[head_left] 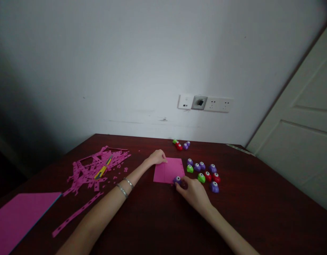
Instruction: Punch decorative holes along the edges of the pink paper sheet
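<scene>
A small pink paper sheet (pixel 168 170) lies flat on the dark red table (pixel 259 205). My left hand (pixel 157 157) rests on the sheet's far left corner with its fingers curled down on the paper. My right hand (pixel 193 190) is closed round a purple craft punch (pixel 177 180) at the sheet's near right edge. Two bracelets (pixel 125 187) sit on my left wrist.
Several purple, green and red punches (pixel 204 173) lie just right of the sheet, and a few more punches (pixel 181 145) by the wall. Punched pink strips (pixel 93 170) with a yellow utility knife (pixel 103 168) lie at left. A pink paper stack (pixel 18 217) fills the near left corner.
</scene>
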The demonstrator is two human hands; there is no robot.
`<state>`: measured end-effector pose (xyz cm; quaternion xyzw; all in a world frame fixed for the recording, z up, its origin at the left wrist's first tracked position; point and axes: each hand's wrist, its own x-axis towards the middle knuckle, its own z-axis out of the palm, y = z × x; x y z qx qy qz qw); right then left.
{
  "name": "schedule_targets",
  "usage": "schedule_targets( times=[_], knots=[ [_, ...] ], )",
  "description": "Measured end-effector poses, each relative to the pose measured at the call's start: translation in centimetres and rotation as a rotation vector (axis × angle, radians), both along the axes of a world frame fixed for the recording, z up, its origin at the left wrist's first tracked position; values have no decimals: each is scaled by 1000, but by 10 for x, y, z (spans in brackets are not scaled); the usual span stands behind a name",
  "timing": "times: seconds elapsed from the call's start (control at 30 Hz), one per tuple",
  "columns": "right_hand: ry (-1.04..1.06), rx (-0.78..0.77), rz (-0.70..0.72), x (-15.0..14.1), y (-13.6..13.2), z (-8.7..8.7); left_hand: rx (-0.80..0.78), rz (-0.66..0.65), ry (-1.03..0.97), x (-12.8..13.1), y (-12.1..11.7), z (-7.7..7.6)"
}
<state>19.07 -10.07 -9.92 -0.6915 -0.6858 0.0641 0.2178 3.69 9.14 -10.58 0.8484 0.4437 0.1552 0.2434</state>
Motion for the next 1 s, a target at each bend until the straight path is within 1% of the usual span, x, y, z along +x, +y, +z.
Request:
schedule_targets(
  times=[0.1, 0.2, 0.33, 0.47, 0.63, 0.7, 0.8, 0.9, 1.0],
  knots=[
    [-58, 5, -5, -1, -1, -1, -6, -31, 21, 4, 6, -4],
    [-129, 14, 3, -2, -2, -3, -4, -28, 8, 6, 12, -9],
    [-189, 30, 26, -3, -2, -6, -76, -36, 18, 8, 17, -11],
    [-198, 46, 34, -3, -1, -9, -119, -42, 65, 11, 17, -6],
    [-199, 76, 55, -2, -1, -12, -109, -55, 116, 16, 14, 2],
    [-204, 103, 72, -2, -2, -13, -117, -68, 101, 17, 13, 5],
    [-214, 151, 82, -1, -2, -15, -167, -121, 33, 17, 14, 7],
    [-210, 191, 86, -1, -3, -16, -241, -169, -11, 15, 15, 10],
    [-164, 230, 116, -1, -4, -15, -329, -208, -41, 11, 17, 14]
  ],
)
